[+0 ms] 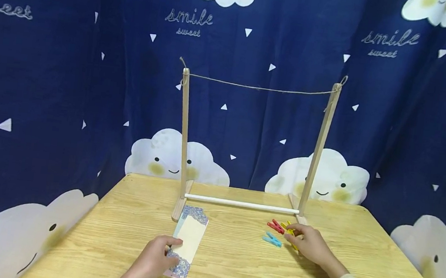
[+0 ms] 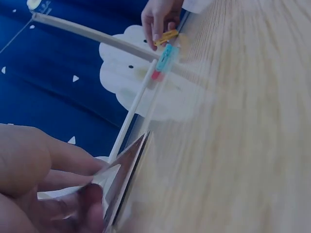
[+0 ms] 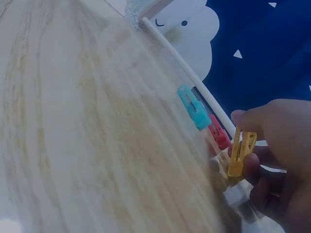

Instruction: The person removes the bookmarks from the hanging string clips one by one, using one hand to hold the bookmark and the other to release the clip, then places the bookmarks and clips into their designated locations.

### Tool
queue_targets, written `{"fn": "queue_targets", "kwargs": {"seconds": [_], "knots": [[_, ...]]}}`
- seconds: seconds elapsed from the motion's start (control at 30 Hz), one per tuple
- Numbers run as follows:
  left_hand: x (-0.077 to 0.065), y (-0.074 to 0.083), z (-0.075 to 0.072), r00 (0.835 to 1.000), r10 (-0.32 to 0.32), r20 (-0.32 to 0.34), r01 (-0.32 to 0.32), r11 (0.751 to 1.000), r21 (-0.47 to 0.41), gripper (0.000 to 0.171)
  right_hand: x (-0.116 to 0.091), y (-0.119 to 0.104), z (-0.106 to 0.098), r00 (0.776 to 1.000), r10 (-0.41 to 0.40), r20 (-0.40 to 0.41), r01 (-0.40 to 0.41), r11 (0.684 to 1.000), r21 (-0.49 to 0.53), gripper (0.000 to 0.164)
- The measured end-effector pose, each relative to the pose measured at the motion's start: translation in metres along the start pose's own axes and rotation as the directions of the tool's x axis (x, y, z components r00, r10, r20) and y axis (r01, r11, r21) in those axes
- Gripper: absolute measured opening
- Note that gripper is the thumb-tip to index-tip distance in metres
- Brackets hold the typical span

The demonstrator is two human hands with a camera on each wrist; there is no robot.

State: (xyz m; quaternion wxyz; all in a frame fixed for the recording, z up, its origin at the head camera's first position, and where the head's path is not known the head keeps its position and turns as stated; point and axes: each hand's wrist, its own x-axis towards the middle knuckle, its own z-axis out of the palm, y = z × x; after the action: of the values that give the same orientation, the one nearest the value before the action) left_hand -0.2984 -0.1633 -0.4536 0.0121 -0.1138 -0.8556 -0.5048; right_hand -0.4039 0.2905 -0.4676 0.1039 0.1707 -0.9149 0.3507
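Note:
My left hand [image 1: 149, 259] pinches the near left side of a small stack of paper cards [image 1: 190, 238], cream in the middle with blue lace print at both ends. In the left wrist view the top card [image 2: 127, 162] has one edge raised off those below. At the right, my right hand [image 1: 311, 246] pinches a yellow clothespin [image 3: 236, 162] between thumb and fingers, just above the table. Beside it lie a red clothespin [image 1: 276, 226] and a light blue clothespin [image 1: 272, 239]. Fingers partly cover the yellow one in the head view.
Behind the cards and clothespins stands a wooden frame [image 1: 184, 134] with a white bottom bar [image 1: 240, 204]. A thin string [image 1: 253, 87] runs between its post tops. The wooden table [image 1: 229, 268] ends at a dark blue curtain [image 1: 245, 127] printed with clouds.

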Motion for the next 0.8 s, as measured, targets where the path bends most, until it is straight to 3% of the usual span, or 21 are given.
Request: {"fn": "queue_targets", "kwargs": {"seconds": [0.2, 0.4, 0.8], "knots": [[0.002, -0.003, -0.001, 0.997, 0.059, 0.053, -0.064, 0.992, 0.104, 0.044, -0.003, 0.001, 0.004, 0.997, -0.070, -0.030, 0.066, 0.989, -0.136, 0.032], [0.000, 0.001, -0.005, 0.996, 0.069, 0.060, -0.080, 0.976, 0.201, 0.039, 0.000, -0.001, 0.008, 0.996, -0.088, -0.030, 0.082, 0.981, -0.175, 0.028], [-0.003, 0.011, -0.010, 0.995, 0.039, 0.095, -0.060, 0.971, 0.230, 0.037, 0.002, -0.003, 0.011, 0.997, -0.062, -0.043, 0.051, 0.977, -0.209, 0.030]]}}
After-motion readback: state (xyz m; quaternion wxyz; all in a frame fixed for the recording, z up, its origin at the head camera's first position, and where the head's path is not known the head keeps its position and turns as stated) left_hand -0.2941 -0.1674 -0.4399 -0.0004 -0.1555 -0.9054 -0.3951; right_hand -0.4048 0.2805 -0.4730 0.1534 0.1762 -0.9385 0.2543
